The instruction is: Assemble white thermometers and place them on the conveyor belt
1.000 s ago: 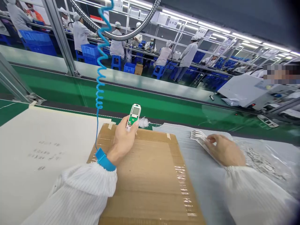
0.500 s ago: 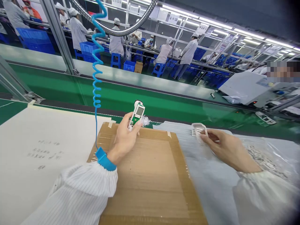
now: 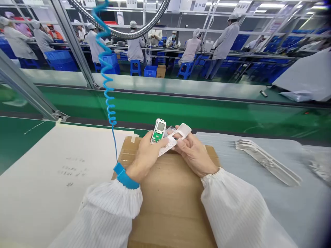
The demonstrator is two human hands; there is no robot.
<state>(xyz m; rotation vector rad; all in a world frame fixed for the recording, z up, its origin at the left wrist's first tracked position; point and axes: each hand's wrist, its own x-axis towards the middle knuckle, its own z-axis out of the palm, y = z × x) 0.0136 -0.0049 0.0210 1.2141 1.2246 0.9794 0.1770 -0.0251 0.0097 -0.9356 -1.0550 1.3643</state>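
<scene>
My left hand (image 3: 148,151), with a blue strap (image 3: 125,176) at its wrist, is closed around an opened handheld device (image 3: 158,131). The device shows a small grey screen and a green circuit board in a white housing. Beside it, my right hand (image 3: 195,153) grips a white plastic housing shell (image 3: 183,131) with a window cut-out. The shell slants across toward my left thumb, its lower end close to or touching it. Both hands are above the far part of a brown cardboard box (image 3: 170,203). A scrap of clear plastic (image 3: 170,130) shows behind the hands.
More white shells (image 3: 269,162) lie stacked on the grey-blue sheet (image 3: 232,193) at right, near a clear bag of small parts (image 3: 320,165). A coiled blue cord (image 3: 108,100) hangs to my wrist strap. Handwritten white board (image 3: 38,179) lies left. Co-workers sit beyond the green conveyor (image 3: 155,106).
My right hand has moved left from the stacked shells, bringing one white shell beside the device. My left hand still holds the device. The camera view has turned and levelled.
</scene>
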